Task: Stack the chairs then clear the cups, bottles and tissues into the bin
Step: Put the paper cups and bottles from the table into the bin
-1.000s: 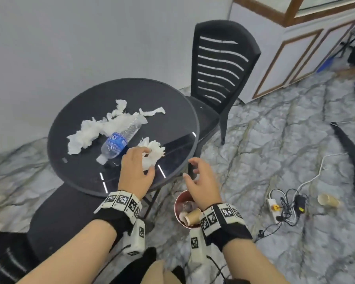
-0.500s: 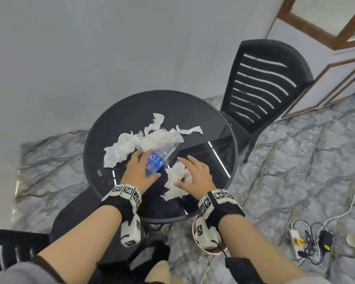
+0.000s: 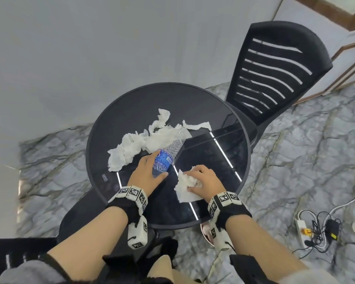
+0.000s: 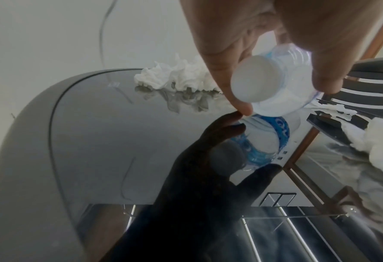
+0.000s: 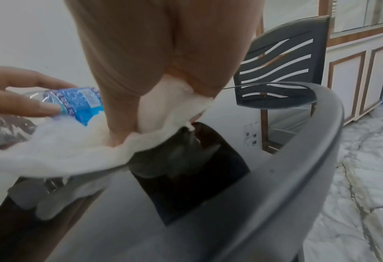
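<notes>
We stand over the table [image 3: 103, 138], a chair [image 3: 275, 74] behind it; a long tissue heap [image 3: 135, 146] lies mid-table; our left hand [image 3: 146, 175] wraps the bottle [image 3: 168, 154] near its cap end; it looks light, thin-walled, probably slippery, best taken at the labelled waist; our right hand [image 3: 205, 181] clutches a soft tissue [image 3: 184, 189] near the edge; it should crush small.

Seen along the left hand [image 4: 275, 35]: fingers [image 4: 228, 85] and thumb curled round a clear water bottle [image 4: 293, 88], white cap [image 4: 254, 78] toward the wrist, blue label mirrored in the glossy black table [image 4: 92, 141] below. Beyond the fingers, crumpled tissues [image 4: 177, 76]; off past the thumb, another tissue [image 4: 374, 136].
</notes>
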`<state>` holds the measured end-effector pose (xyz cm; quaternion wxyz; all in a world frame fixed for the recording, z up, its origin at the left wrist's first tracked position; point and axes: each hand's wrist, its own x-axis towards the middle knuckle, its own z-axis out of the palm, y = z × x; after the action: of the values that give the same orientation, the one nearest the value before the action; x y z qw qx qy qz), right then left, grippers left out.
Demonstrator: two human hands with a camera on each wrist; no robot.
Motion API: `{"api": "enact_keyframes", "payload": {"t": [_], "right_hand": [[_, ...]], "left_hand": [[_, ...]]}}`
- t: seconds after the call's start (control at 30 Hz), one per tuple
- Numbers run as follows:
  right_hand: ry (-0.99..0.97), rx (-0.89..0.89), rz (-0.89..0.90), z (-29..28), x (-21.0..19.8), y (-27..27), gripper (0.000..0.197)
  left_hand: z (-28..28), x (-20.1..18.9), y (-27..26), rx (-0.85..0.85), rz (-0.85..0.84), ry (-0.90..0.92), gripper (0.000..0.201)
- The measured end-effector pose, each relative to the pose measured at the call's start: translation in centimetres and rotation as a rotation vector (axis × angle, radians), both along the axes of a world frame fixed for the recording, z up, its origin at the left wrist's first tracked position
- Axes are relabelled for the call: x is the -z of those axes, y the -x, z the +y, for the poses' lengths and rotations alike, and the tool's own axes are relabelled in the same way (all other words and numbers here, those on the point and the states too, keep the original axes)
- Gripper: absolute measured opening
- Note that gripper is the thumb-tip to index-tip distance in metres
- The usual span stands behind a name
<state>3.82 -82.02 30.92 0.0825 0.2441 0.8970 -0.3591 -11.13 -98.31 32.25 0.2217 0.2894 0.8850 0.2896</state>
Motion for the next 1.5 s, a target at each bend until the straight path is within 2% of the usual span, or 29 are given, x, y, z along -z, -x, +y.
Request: {"api": "enact_keyframes", "payload": {"t": [0.07, 0.17, 0.3, 0.53, 0.73, 0.93, 1.13, 1.27, 1.5], "right_hand": [[0.015, 0.015, 0.010, -0.1, -0.1, -0.2, 0.051], [0.038, 0.053, -0.003, 0.0, -0.5, -0.8, 0.066], [0.122, 0.152, 0.086, 0.0, -1.9, -2.7, 0.076], [0.110, 0.255, 0.221, 0.4, -2.8, -7.9, 0.048], [0.248, 0.518, 0.401, 1.1, -3.8, -13.6, 0.028], [0.330, 0.681, 0.502, 1.5, -5.5, -21.2, 0.032], [0.350, 0.771, 0.537, 1.7, -4.0, -27.5, 0.035], [0.315, 0.801, 0.520, 1.7, -2.7, -30.5, 0.035], [0.330, 0.910, 0.383, 1.9, 2.7, -33.5, 0.033]], "left_hand": [[-0.1, -0.1, -0.2, -0.014, -0.028, 0.004, 0.075], [-0.1, -0.4, -0.7, -0.027, -0.078, -0.012, 0.074], [0.2, -1.3, -2.1, -0.050, -0.085, -0.048, 0.071], [1.4, -2.8, -6.1, -0.068, -0.134, -0.166, 0.071], [2.7, -3.8, -11.4, -0.012, -0.169, -0.234, 0.069], [4.6, -3.6, -17.8, 0.073, -0.210, -0.263, 0.069], [6.2, -2.0, -23.6, 0.165, -0.282, -0.257, 0.077], [6.8, -0.4, -26.4, 0.233, -0.267, -0.188, 0.074], [7.3, 4.7, -28.8, 0.276, -0.313, -0.038, 0.075]]}}
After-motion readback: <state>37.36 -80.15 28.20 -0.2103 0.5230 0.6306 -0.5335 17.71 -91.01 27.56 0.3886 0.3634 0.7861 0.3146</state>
